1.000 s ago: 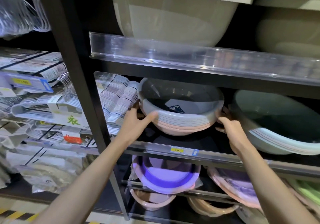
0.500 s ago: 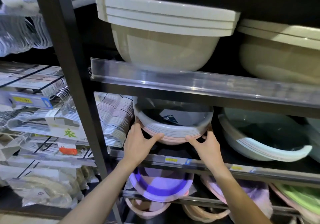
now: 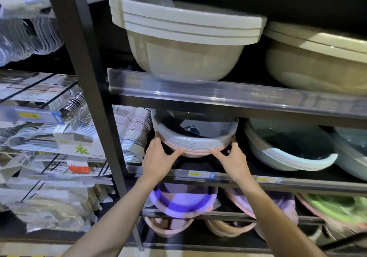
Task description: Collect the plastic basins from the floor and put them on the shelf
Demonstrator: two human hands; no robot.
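A nested stack of plastic basins point(image 3: 195, 142), grey on top and pink below, sits tilted inside the middle shelf point(image 3: 228, 176) at its left end. My left hand point(image 3: 158, 158) grips the stack's lower left rim, thumb underneath. My right hand point(image 3: 232, 158) grips the lower right rim the same way. Both forearms reach up from the bottom of the frame. A dark label lies inside the top basin.
Pale green basins point(image 3: 288, 149) lean to the right on the same shelf. Large beige basins point(image 3: 184, 44) fill the shelf above. Purple basins point(image 3: 182, 201) and pink ones sit below. A black upright post point(image 3: 89, 90) separates racks of packaged hangers point(image 3: 59, 137) at left.
The view has tilted upward. My right hand has shifted from the stack's right side to its front lower rim. The stack sits deeper in the shelf than one second ago.
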